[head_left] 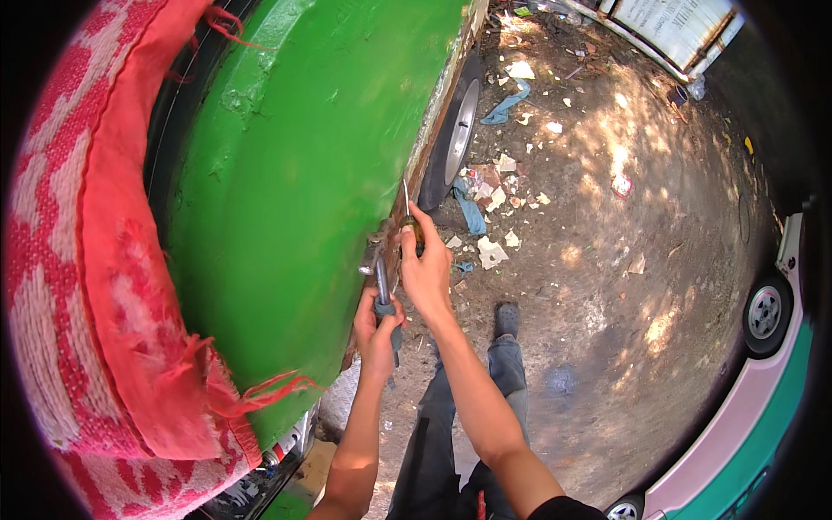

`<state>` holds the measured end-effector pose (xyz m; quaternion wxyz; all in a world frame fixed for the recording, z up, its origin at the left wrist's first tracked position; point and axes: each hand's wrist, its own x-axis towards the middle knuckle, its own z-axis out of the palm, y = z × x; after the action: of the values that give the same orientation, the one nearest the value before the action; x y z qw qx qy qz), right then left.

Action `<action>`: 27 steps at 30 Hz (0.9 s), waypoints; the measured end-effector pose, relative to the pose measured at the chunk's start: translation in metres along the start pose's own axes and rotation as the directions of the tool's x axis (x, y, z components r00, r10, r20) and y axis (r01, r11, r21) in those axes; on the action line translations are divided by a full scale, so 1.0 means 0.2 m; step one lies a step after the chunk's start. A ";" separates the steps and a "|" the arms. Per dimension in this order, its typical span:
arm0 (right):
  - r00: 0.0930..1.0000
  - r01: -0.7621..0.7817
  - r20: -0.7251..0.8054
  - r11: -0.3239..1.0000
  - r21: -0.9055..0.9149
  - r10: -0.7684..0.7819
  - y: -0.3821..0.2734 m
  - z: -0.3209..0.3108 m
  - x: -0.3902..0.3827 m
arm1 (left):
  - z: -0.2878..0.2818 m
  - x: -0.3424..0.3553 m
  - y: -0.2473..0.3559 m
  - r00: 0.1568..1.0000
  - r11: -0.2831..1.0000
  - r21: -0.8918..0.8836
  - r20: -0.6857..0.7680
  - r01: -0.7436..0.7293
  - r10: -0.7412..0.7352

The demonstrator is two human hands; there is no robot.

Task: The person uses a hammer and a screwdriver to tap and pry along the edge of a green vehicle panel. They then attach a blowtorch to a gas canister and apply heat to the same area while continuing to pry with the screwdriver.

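In my left hand (pixel 377 334) is a hammer (pixel 381 282), gripped by its dark grey handle. Its metal head lies close to the edge of a glossy green vehicle panel (pixel 295 165). A little farther up, my right hand (pixel 425 264) is closed around the amber handle of a screwdriver (pixel 406 201). The thin shaft points away from me, along the rough, brown, chipped edge of the panel. Whether its tip touches that edge I cannot tell.
A red and white patterned cloth (pixel 52 321) with frayed ends covers the left side. Past the panel's edge stands a wheel (pixel 464 130). Paint flakes and blue rags (pixel 471 208) litter the dirt ground. At the right is a pink and green vehicle (pixel 737 425).
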<state>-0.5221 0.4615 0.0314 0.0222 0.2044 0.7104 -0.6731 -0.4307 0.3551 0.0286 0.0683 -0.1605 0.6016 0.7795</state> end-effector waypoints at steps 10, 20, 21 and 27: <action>0.994 -0.112 0.026 0.986 0.125 0.110 -0.02 0.00 0.03 | 0.03 0.01 0.04 1.000 0.997 0.078 -0.007 0.015 -0.014; 0.985 -0.157 0.078 0.986 0.062 0.152 -0.11 -0.06 0.02 | 0.11 0.02 0.05 0.998 0.997 0.079 -0.053 -0.025 0.030; 0.994 -0.104 0.048 0.994 0.020 0.103 -0.10 -0.06 0.04 | 0.12 0.02 0.04 0.998 0.996 0.083 -0.060 -0.026 0.031; 0.980 -0.171 0.116 0.982 0.079 0.161 -0.09 -0.06 0.03 | 0.09 0.00 0.04 0.995 0.997 0.058 -0.090 -0.043 0.049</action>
<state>-0.5308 0.4736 0.0479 0.1081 0.2265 0.6580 -0.7099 -0.4360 0.3713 0.0394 0.0272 -0.1801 0.6293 0.7556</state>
